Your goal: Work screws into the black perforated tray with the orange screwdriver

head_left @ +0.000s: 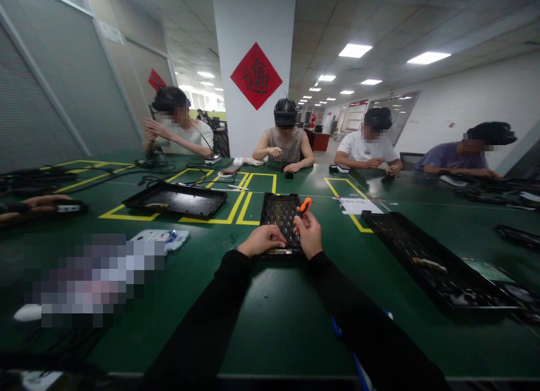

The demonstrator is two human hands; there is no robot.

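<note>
In front of me on the green table lies a black rectangular plastic housing [276, 211] with rows of small light marks inside. My right hand [310, 234] is closed around a screwdriver with an orange handle [305, 205], held tilted above the housing's right side; its tip is hidden or too small to see. Over the near left part of the housing is my left hand [262, 240], its fingers bent and drawn together near a small light metallic strip [283, 251] at the near edge. Whatever sits between those fingertips is too small to make out.
Left stands a shallow black tray [177, 201]; right, a long black tray [439, 261] with small parts. A white paper [360, 206] lies beyond it. A phone [169, 239] is near left. Several people sit across the table [270, 323], and another person's hand [40, 205] reaches in left.
</note>
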